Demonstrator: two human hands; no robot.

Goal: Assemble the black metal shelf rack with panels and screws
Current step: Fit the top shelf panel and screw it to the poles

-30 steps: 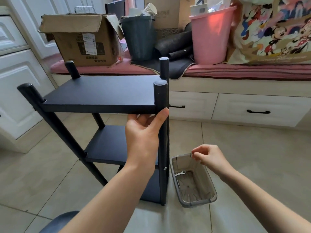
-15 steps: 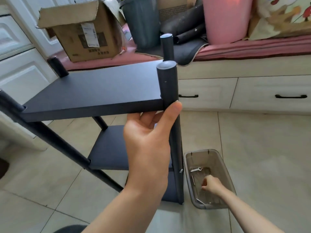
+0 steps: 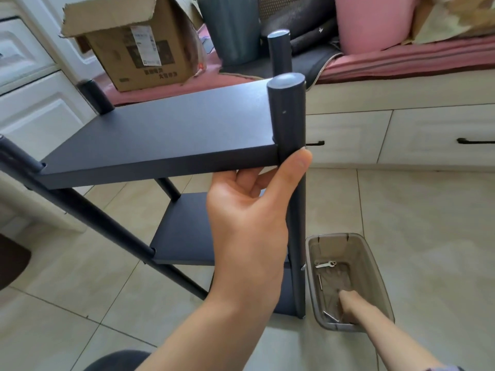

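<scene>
Now left hand (image 3: 246,223) grips rack post (image 3: 290,124)

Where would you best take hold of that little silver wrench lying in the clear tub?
The wrench lies flat on the bottom of the tub, near its far end. Probably best to come straight down through the open top and pinch its thin middle across the narrow sides, since the tub's walls block any sideways approach.

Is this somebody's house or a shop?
Most likely a room in a home. There's a cushioned bench seat with white drawers under it, a tiled floor, and an opened cardboard box sitting by a pink bin.
</scene>
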